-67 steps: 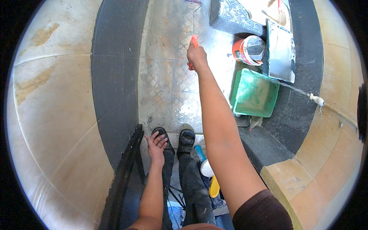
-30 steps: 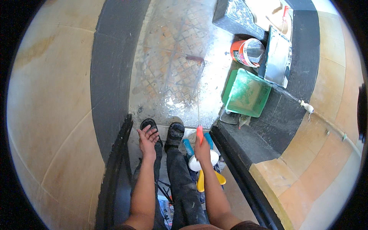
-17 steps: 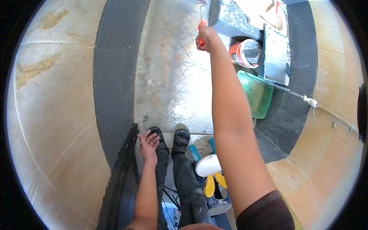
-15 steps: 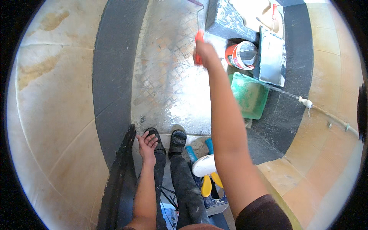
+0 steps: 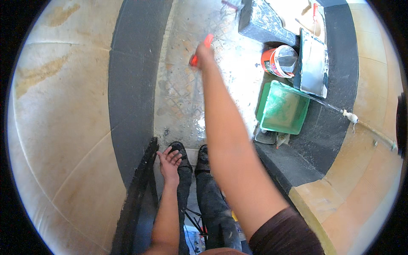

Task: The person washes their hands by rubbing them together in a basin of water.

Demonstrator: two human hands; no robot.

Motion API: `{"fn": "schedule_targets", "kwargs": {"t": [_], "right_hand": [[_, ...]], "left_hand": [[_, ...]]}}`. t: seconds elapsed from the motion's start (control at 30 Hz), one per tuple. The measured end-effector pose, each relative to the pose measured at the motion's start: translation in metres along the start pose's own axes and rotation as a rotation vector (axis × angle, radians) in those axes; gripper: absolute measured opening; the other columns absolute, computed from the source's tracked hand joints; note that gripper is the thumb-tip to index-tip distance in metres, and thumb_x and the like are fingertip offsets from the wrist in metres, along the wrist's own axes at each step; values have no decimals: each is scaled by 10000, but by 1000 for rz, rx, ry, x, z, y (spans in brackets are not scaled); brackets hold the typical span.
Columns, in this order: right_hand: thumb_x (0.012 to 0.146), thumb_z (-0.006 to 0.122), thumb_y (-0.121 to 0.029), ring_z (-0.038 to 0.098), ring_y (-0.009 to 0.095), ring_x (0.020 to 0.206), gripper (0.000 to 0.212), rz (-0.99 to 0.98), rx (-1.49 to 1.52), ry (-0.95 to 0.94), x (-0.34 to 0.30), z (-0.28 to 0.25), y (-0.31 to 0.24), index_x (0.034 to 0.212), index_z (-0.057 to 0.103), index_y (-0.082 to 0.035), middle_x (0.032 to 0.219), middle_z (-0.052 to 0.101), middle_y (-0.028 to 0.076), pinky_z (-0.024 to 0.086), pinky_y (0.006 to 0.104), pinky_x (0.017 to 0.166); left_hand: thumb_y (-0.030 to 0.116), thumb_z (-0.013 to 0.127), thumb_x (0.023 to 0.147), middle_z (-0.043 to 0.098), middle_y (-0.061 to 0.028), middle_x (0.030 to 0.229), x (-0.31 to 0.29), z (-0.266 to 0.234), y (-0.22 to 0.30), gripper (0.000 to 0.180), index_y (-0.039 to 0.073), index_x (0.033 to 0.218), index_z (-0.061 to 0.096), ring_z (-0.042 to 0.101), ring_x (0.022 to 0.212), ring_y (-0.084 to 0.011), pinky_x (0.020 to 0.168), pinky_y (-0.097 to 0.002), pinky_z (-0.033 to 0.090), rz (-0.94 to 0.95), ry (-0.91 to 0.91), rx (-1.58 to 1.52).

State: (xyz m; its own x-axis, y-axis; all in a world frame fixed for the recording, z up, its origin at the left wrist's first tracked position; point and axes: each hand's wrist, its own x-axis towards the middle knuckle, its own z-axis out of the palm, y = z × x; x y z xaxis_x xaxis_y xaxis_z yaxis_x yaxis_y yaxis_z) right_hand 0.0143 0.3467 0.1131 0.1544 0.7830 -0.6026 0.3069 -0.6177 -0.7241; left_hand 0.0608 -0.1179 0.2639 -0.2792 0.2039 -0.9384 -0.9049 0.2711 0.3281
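Note:
My right hand is stretched far out over a wet patterned floor strip and is closed around the orange handle of a long tool. The tool's far end is blurred near the top edge. My left hand hangs low beside my left knee, palm up, fingers apart, holding nothing. It sits just above my black shoes. My right forearm hides part of the floor strip.
A green tray lies to the right of my arm. Behind it stand an orange-and-white bucket, a grey paint tray and a dark block. Black bands border tan floor on both sides. A dark rail runs by my left leg.
My right arm swung from low by my legs out far ahead with the orange-handled tool, then drew back slightly leftward. My left hand stayed by my knee.

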Motion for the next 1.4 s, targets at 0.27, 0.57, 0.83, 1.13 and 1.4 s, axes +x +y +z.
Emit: {"fn": "schedule_targets", "kwargs": {"t": [0.27,0.57,0.83,1.13,1.4], "right_hand": [[1008,536,-259,539,195,528,244,119,-44,-476,-78,-115,-114,873,558,-56,694,537,64,437,359,451],[1033,469,-439,621,506,1168,556,180,-486,-286,-267,-110,113,1255,587,57,1195,654,350,491,516,989],[986,483,-261,638,287,624,260,46,-204,-321,1,-28,-76,1007,545,-9,772,609,161,535,440,501],[1039,494,-476,633,239,569,482,129,-368,-431,-257,-137,16,1019,601,-6,737,642,113,514,401,543],[1036,486,-470,536,270,461,448,175,98,-349,-188,18,88,1030,537,-25,638,523,98,447,451,431]], "left_hand": [[706,343,1040,684,-75,1095,-5,-69,24,740,78,1348,584,663,950,-195,842,-323,499,39,152,-23],[677,330,1058,697,-71,1093,-9,-65,16,717,74,1360,575,671,947,-187,854,-333,509,42,138,60],[707,363,1033,677,-95,1118,-9,-11,5,744,75,1382,538,661,969,-219,863,-354,500,0,78,14],[685,317,1058,683,-71,1074,-12,-53,3,733,77,1407,532,652,939,-181,863,-330,497,33,132,38],[676,319,1061,686,-71,1070,-3,-54,-3,705,91,1385,543,667,951,-188,856,-331,501,30,125,41]]}}
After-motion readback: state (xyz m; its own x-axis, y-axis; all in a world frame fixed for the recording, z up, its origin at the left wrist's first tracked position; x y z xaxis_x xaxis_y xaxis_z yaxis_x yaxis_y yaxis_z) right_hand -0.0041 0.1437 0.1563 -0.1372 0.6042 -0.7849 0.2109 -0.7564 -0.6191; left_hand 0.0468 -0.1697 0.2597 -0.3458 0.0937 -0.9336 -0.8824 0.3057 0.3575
